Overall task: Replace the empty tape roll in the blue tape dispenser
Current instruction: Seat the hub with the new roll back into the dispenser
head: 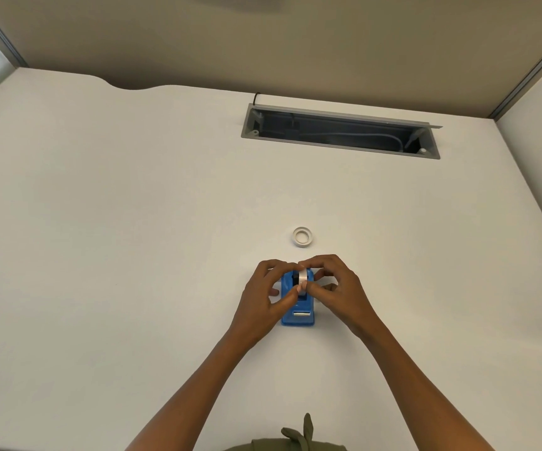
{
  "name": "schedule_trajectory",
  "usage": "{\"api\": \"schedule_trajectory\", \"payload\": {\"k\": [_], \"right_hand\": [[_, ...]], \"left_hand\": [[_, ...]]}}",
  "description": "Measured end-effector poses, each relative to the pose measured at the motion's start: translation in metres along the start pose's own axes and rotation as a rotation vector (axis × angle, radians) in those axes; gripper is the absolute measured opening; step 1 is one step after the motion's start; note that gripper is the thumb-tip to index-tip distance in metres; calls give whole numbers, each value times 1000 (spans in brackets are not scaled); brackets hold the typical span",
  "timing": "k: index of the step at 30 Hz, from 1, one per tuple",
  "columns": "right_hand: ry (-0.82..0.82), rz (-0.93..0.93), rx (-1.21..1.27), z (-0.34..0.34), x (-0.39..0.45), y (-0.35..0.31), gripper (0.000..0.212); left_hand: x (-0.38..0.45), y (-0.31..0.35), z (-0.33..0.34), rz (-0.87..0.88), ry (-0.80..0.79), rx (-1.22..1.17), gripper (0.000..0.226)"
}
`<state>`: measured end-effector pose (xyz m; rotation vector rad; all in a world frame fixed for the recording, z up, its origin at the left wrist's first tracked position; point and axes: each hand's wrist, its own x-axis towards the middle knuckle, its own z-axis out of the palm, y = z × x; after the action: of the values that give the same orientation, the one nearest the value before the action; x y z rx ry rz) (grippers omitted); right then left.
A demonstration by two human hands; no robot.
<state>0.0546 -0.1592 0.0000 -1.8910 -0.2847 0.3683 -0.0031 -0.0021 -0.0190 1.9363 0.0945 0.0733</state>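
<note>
Fingers [295, 292] of left hand [263, 294] and right hand [334, 288] pinch a tape roll [303, 277] over the blue tape dispenser [297, 315] on a white desk [100, 222]; beyond the dispenser lie a second ring [302, 237] and cable tray [341, 131], partition walls [263, 37] behind.

L grip [264, 296], R grip [334, 288], fingertips pinched together

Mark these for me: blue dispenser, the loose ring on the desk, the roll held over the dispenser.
blue tape dispenser [297, 318], head view, front base below the cutter.
loose ring [302, 237], head view, left rim as it lies flat.
tape roll [302, 277], head view, outer band between both hands' fingertips.
</note>
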Motion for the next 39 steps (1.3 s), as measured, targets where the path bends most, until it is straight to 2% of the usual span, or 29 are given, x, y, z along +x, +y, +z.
{"api": "schedule_trajectory", "payload": {"k": [8,21,26,33,39], "right_hand": [[73,83,39,5,6,-3,14],[56,260,274,4,10,-7,12],[5,206,324,-2,2,-5,19],[-66,28,122,-6,-7,2,37],[-75,-3,14,-4,-5,3,36]], "left_hand": [[0,-1,-1,-18,-6,11,38],[0,2,-1,-21,8,14,39],[3,3,0,-44,11,24,37],[2,0,0,-41,0,-14,34],[1,0,0,-33,-3,-1,34]]}}
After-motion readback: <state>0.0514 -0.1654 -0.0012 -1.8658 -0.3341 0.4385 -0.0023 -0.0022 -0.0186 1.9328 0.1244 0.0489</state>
